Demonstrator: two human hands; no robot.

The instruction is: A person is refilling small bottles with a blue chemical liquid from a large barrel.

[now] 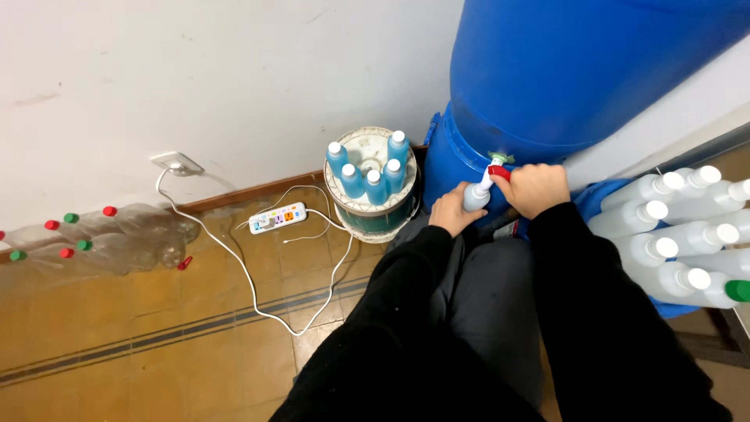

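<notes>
A big blue barrel (pixel 562 70) stands against the wall with a small tap (pixel 497 162) low on its side. My left hand (pixel 453 209) holds a small clear bottle (pixel 476 195) tilted up under the tap's spout. My right hand (pixel 539 189) grips the red handle (pixel 500 173) of the tap. Both arms are in black sleeves, and my knees in grey trousers sit just below the hands.
A round white tub (pixel 373 207) to the left carries several bottles of blue liquid (pixel 367 180) with white caps. Several empty white-capped bottles (pixel 680 234) lie stacked at right. A power strip (pixel 277 218) and white cable trail over the tiled floor; large clear bottles (pixel 101 238) lie along the wall.
</notes>
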